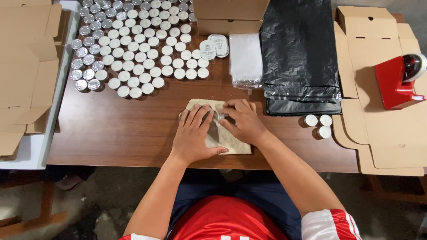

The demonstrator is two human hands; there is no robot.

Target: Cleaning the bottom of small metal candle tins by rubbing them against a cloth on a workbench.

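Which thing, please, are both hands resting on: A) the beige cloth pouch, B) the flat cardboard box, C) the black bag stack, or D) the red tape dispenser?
A: the left hand and right hand both press on the pouch lying on the table.

1. A small cloth bag (231, 140) of pale beige weave is lying flat on the brown table (115, 129), in the middle of the frame, just below centre. Most of it is sitting hidden under two hands; its top edge and lower right corner are showing.
2. A small silver candle tin (223, 116) is peeking out at the bag's upper middle, between the fingers, mostly covered.
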